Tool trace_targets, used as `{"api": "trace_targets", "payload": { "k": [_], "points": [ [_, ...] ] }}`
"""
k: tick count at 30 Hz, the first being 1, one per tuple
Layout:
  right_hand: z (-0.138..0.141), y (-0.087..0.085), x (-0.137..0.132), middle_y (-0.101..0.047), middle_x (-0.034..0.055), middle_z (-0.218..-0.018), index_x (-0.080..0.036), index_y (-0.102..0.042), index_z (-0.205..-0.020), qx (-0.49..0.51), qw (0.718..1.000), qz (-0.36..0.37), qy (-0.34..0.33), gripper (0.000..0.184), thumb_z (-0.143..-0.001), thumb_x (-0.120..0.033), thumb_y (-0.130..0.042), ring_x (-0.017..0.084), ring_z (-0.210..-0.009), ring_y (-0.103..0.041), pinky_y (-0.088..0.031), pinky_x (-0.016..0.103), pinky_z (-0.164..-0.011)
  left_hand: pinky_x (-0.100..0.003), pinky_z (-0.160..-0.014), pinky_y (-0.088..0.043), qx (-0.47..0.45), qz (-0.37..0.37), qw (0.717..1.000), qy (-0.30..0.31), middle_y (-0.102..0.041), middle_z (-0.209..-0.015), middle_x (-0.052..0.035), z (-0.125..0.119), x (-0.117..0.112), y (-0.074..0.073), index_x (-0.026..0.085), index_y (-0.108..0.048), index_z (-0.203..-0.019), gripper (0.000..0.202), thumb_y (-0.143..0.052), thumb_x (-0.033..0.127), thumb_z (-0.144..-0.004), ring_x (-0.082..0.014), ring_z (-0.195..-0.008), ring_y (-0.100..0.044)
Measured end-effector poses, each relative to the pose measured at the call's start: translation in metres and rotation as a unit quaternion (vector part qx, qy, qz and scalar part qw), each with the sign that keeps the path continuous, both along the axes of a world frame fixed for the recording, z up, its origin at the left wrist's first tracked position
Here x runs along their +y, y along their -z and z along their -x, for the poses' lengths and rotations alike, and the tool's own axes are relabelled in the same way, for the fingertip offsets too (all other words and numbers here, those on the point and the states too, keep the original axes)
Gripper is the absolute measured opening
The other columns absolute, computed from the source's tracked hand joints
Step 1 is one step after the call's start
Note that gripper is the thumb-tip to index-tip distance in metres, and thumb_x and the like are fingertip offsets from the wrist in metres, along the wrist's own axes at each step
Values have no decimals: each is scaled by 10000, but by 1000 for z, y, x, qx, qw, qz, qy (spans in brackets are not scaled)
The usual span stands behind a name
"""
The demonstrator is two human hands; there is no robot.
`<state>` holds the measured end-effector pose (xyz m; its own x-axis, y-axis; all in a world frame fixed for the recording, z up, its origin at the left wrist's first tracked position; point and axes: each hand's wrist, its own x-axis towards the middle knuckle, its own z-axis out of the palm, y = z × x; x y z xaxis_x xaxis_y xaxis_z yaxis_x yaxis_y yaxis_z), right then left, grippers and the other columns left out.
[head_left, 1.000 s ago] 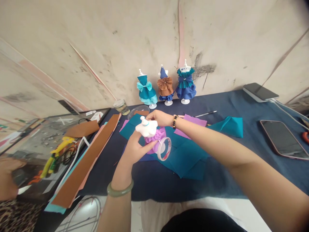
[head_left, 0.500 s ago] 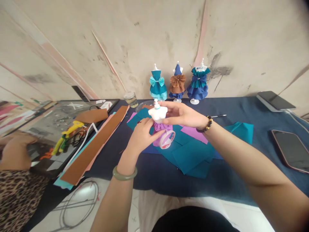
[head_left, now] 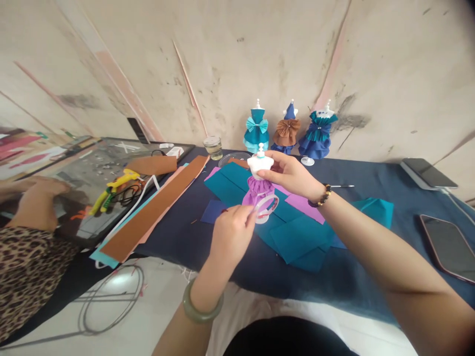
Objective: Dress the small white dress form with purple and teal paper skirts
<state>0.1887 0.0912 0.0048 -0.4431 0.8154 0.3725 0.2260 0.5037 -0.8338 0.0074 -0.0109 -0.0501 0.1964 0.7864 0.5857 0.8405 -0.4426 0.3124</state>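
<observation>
A small white mannequin wearing a gathered purple skirt stands upright over the sheets in front of me. My right hand is closed around its upper body, the thumb across the chest. Low in front of the skirt, my left hand pinches a roll of clear tape by its near side. The tape roll overlaps the skirt's lower part, so I cannot tell whether a strip runs between them. Teal fabric-like sheets lie beneath.
Three dressed mannequins stand by the wall, near a cup of pale liquid. Brown strips and a yellow glue gun lie left, beside another person's hand. Two phones and a pen are at right.
My left hand has left the mannequin's waist and moved down to the tape roll. My right hand keeps its hold on the upper body. The view has shifted left.
</observation>
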Motion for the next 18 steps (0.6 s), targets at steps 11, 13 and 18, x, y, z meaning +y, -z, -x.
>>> {"api": "trace_targets", "payload": {
  "k": [11,13,18],
  "points": [
    [5,3,-7,-696,68,-995,-210,-520,-1369,3,1000,-19,25,575,-862,-436,-669,204,-869,-639,-542,336,-695,-284,-590,-505,-104,-58,992,32,-762,-739,-48,-54,-15,28,192,-715,-840,150,-578,192,-902,-179,-637,-705],
    [6,4,-7,-696,70,-1022,-217,-517,-1375,7,999,-22,27,583,-860,-442,-672,211,-891,-642,-550,350,-723,-273,-595,-512,-115,-61,991,42,-759,-729,-40,-62,-17,29,190,-721,-865,138,-589,197,-901,-173,-640,-707],
    [5,7,-6,-691,64,-1050,-252,-488,-1405,4,999,-33,18,599,-878,-489,-642,218,-914,-649,-563,356,-734,-238,-598,-510,-163,-46,982,88,-755,-743,-24,-64,-22,25,172,-729,-900,157,-621,286,-907,-139,-619,-691]
  ]
}}
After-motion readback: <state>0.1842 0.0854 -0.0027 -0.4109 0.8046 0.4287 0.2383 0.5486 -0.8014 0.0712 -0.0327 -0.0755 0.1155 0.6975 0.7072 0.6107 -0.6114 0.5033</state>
